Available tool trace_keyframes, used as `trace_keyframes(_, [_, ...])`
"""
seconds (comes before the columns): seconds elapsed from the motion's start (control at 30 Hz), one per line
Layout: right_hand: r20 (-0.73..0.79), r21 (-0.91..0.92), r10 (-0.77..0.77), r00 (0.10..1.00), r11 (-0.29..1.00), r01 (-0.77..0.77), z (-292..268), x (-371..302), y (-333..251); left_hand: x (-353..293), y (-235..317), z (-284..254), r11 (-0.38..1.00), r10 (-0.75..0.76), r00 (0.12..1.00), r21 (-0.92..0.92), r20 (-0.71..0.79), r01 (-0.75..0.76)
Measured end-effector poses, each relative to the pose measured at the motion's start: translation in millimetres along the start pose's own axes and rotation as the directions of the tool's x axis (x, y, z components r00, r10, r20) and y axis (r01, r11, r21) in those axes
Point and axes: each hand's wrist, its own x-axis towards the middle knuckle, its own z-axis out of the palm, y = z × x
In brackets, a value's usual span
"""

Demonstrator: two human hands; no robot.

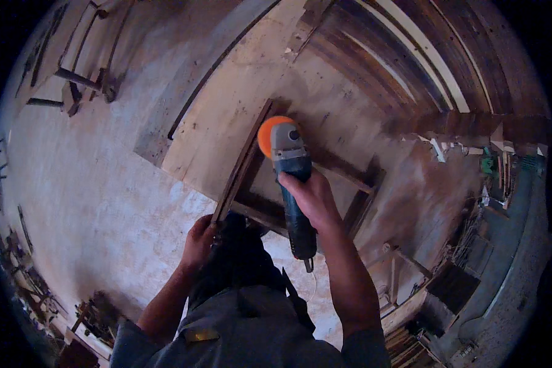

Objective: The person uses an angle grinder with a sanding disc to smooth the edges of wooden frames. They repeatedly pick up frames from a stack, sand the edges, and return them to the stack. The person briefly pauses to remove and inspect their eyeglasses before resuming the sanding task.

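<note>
In my right hand [313,197] is a blue and grey angle grinder [293,165], gripped round its body. An orange disc [267,136] on its head lies over or against the far part of a dark wooden frame [242,165]; contact cannot be made out. My left hand [201,238] is closed round the near end of the frame's left rail. Crosspieces join that rail to the right side of the frame. The grinder's cord [314,285] trails from its rear end down beside my leg.
Below the frame lies a pale board [221,116] on the floor. Long wooden planks [405,55] are stacked at the far right. A wooden stool-like frame [76,76] rests at the far left. Scrap wood lines the right side, near a dark box [451,288].
</note>
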Motion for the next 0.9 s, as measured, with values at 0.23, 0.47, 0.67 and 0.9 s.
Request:
trace_keyframes(0.23, [0.156, 0.023, -0.144, 0.977, 0.99, 0.142, 16, -65, 32, -3, -23, -23, 0.984, -0.009, 0.997, -0.176, -0.074, -0.004])
trace_keyframes(0.47, [0.235, -0.147, -0.076, 0.969, 0.983, 0.112, 41, -103, 45, -2, -35, -45, 0.985, -0.069, 0.983, -0.169, -0.172, 0.039])
trace_keyframes(0.67, [0.204, -0.217, -0.037, 0.978, 0.973, 0.082, 37, -118, 59, -9, -45, -64, 0.99, -0.076, 0.973, -0.131, -0.22, 0.048])
trace_keyframes(0.9, [0.155, -0.104, -0.067, 0.986, 0.991, 0.084, 31, -128, 78, -13, -56, -82, 0.994, -0.063, 0.968, -0.106, -0.242, 0.038])
